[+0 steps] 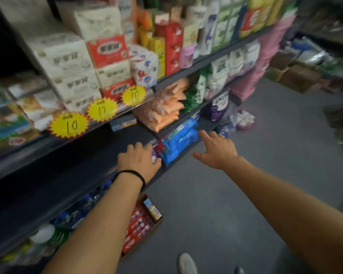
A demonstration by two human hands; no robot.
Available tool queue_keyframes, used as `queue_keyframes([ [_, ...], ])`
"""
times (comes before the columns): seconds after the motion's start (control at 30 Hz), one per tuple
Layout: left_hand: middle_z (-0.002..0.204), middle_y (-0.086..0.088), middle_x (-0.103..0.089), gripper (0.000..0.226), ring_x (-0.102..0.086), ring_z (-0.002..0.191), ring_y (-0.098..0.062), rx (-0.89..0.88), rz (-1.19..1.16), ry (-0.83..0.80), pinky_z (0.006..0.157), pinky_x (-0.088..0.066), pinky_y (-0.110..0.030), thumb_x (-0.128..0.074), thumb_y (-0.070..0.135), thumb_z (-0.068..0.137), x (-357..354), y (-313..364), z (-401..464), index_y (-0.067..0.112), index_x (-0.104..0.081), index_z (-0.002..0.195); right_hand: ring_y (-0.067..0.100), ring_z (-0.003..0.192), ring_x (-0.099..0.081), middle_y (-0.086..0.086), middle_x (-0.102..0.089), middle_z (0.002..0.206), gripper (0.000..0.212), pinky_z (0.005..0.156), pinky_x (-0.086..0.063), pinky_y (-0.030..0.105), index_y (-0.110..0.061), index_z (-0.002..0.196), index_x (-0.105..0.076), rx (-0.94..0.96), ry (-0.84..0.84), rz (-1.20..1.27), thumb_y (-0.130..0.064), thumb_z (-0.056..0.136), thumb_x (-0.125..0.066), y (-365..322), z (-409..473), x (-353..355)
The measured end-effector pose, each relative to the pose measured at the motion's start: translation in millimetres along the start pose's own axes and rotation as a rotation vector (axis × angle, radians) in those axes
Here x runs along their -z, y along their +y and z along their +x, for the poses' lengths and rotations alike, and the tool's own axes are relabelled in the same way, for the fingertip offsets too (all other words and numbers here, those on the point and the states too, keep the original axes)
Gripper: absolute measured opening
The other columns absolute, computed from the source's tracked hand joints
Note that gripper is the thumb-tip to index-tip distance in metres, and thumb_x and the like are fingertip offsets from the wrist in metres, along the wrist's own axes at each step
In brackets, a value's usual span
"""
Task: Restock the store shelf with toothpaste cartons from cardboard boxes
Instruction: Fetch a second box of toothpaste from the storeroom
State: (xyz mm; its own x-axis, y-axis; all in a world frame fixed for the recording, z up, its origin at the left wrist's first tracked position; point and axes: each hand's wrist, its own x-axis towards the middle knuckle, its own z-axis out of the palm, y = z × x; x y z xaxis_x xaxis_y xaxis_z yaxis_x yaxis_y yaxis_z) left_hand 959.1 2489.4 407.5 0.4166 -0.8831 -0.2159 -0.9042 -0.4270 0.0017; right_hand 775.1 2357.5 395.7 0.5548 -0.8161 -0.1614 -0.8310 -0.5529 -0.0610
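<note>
A cardboard box [158, 220] on the floor under my left forearm holds several red toothpaste cartons [139, 228]. My left hand [139, 161], with a black band on the wrist, lies palm down at the front edge of the dark shelf [71, 167], its fingers straight and touching small packs there. My right hand [216, 148] hovers with spread fingers just right of a stack of blue packs [181, 141] on the lower shelf section. Neither hand holds anything. One blue-and-orange carton [123, 122] lies at the back of the dark shelf.
Above are tissue packs [71, 66] with yellow price stars [68, 125], orange bags [164, 109] and bottles. Pink items [265, 62] hang at the shelf end. Brown boxes [297, 76] stand far right. My shoe [187, 264] is on the grey floor.
</note>
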Motion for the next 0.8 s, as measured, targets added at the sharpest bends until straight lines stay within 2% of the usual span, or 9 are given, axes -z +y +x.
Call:
queue_keyframes([
  [0.23,0.126,-0.01,-0.049,0.048,-0.044,0.12,-0.03,-0.274,0.059,0.185,0.084,-0.043,-0.038,-0.043,0.055,0.089,107.4,125.8,-4.9,0.021,-0.049,0.123,0.033,0.12,-0.049,0.01,-0.05,0.131,0.071,0.095,-0.041,0.043,-0.028,0.137,-0.035,-0.221,0.145,0.044,-0.067,0.08,-0.052,106.9,-77.5,93.6],
  [0.4,0.123,-0.009,-0.049,0.048,-0.046,0.117,-0.03,-0.434,0.088,0.182,0.083,-0.044,-0.039,-0.042,0.057,0.089,139.2,239.3,23.2,0.022,-0.047,0.121,0.034,0.118,-0.051,0.011,-0.051,0.13,0.07,0.096,-0.04,0.044,-0.028,0.14,-0.034,-0.384,0.179,0.044,-0.065,0.082,-0.049,207.3,-102.3,127.6],
  [0.57,0.126,-0.008,-0.05,0.045,-0.046,0.119,-0.029,-0.604,0.123,0.207,0.089,-0.044,-0.04,-0.042,0.055,0.089,160.5,378.9,79.5,0.024,-0.049,0.121,0.033,0.118,-0.05,0.011,-0.051,0.127,0.072,0.095,-0.039,0.043,-0.027,0.139,-0.034,-0.536,0.191,0.028,-0.067,0.082,-0.048,332.4,-92.4,143.7],
  [0.8,0.125,-0.01,-0.047,0.045,-0.044,0.119,-0.03,-0.725,0.086,0.189,0.089,-0.043,-0.041,-0.042,0.052,0.089,194.7,569.4,171.0,0.021,-0.048,0.121,0.035,0.118,-0.049,0.011,-0.049,0.128,0.071,0.096,-0.037,0.045,-0.026,0.14,-0.031,-0.688,0.186,0.022,-0.068,0.084,-0.046,518.9,-51.0,181.4],
])
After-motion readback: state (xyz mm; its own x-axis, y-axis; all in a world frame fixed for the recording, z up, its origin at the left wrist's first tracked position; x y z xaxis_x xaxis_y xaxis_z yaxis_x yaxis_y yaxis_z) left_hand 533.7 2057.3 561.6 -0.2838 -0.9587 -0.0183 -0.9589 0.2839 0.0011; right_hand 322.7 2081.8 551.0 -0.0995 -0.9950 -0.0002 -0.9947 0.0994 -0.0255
